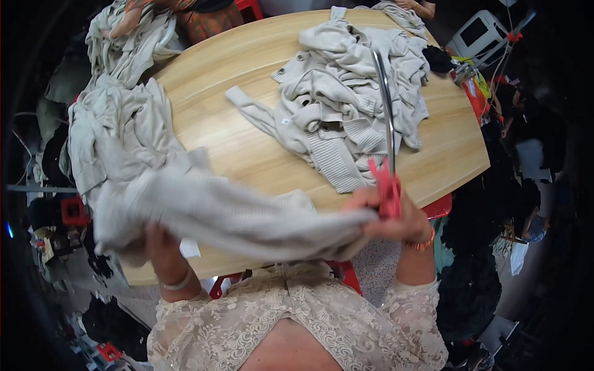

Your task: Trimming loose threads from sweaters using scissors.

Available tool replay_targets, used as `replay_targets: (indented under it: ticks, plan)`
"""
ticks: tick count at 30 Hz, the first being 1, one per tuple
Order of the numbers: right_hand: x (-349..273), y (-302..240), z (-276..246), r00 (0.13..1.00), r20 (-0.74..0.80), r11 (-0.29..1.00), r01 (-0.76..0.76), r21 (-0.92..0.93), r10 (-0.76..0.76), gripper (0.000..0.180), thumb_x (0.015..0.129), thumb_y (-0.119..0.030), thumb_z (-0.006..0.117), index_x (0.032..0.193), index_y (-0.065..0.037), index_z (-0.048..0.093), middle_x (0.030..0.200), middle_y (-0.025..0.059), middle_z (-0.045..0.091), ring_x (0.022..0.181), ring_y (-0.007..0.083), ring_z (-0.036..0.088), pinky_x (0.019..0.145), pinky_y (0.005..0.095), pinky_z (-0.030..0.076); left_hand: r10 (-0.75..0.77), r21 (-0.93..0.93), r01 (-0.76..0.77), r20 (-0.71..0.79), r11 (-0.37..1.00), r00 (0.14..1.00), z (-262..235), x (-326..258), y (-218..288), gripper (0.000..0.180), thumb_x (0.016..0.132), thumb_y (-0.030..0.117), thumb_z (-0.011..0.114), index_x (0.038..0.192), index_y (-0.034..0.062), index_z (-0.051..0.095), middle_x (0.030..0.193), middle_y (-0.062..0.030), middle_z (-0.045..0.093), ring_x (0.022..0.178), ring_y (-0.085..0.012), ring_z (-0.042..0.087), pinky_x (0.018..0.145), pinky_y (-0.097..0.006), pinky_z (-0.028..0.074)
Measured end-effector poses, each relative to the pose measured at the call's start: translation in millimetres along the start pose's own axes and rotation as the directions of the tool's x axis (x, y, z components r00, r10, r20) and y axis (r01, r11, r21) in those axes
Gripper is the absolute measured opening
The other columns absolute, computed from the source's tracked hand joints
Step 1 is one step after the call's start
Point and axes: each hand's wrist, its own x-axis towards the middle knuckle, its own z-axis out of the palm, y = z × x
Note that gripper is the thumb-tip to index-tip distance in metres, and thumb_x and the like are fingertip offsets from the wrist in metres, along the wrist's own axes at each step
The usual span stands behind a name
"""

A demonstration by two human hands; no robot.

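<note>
A light grey knit garment (247,213), smeared by motion, stretches across the near side of the table between my two hands. My left hand (166,250) is closed at its left part; cloth and blur partly cover the fingers. At its other end, the fingers of my right hand (399,226) are closed on the edge of the cloth. In front of that hand stands a red plastic piece (388,195) joined to a long, curved shiny metal rod (385,99). Whether my right hand also grips this piece I cannot tell.
A heap of grey knit garments (352,93) lies on the wooden table (216,105). Another pile (120,120) hangs over its left edge. Two other people are at the far side, one's arm (127,23) on garments. A red stool (438,207) shows under the right edge.
</note>
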Motion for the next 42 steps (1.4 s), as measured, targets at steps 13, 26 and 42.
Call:
replay_targets:
  ticks: [13,26,42]
  plan:
    - [27,168,59,0.838,-0.500,0.710,-0.487,-0.508,0.217,0.032,0.079,-0.024,0.070,0.105,-0.008,0.062,0.084,0.0229,0.065,0.080,0.0427,0.063,0.070,0.0482,0.051,-0.223,0.968,-0.212,0.238,0.133,0.945,-44,-4,-159,0.058,0.074,0.000,0.067,0.130,0.0108,0.054,0.131,-0.0207,0.051,0.114,-0.0389,0.052,0.093,-0.041,0.046]
    - [-5,275,142,0.880,-0.423,0.605,-0.460,-0.650,0.215,0.033,0.080,-0.019,0.069,0.108,-0.006,0.056,0.097,0.0211,0.062,0.085,0.0411,0.062,0.073,0.0505,0.050,-0.646,0.873,-0.487,0.389,0.029,0.657,-74,11,-203,0.047,0.071,0.009,0.061,0.118,0.0127,0.059,0.140,-0.0161,0.044,0.128,-0.0341,0.043,0.090,-0.045,0.046]
    - [40,32,-4,0.844,-0.533,0.745,-0.312,-0.589,-0.068,0.056,0.067,-0.021,0.085,0.111,0.001,0.058,0.096,0.0197,0.068,0.091,0.0365,0.067,0.077,0.0408,0.051,0.116,0.674,-0.301,0.307,0.675,0.945,100,227,-90,0.018,0.087,0.007,0.054,0.099,0.0010,0.067,0.079,-0.0111,0.065,0.074,-0.0172,0.060,0.071,-0.031,0.049]
